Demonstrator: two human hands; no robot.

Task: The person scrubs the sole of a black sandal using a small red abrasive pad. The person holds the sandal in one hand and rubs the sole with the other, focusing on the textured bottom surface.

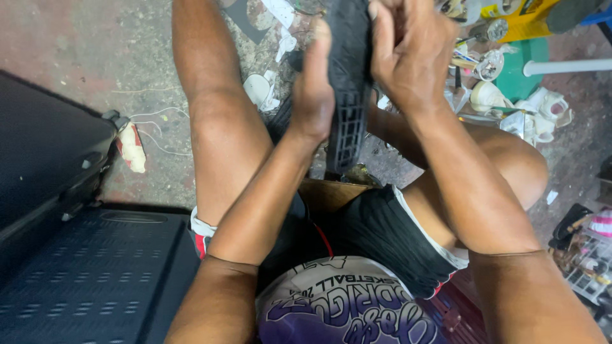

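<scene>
Both my hands hold a black shoe sole (349, 121) upright between my knees; its gridded tread end points down toward my lap. My left hand (313, 89) presses flat against the sole's left side. My right hand (405, 51) wraps over its upper right edge with the fingers curled around it. The top of the sole runs out of the frame.
I sit with bare legs over a stained concrete floor. A black ribbed plastic case (89, 267) lies at the left. White shoe parts (539, 114), small tools and a yellow container (523, 19) lie at the upper right, and a cardboard piece (328, 194) rests under the sole.
</scene>
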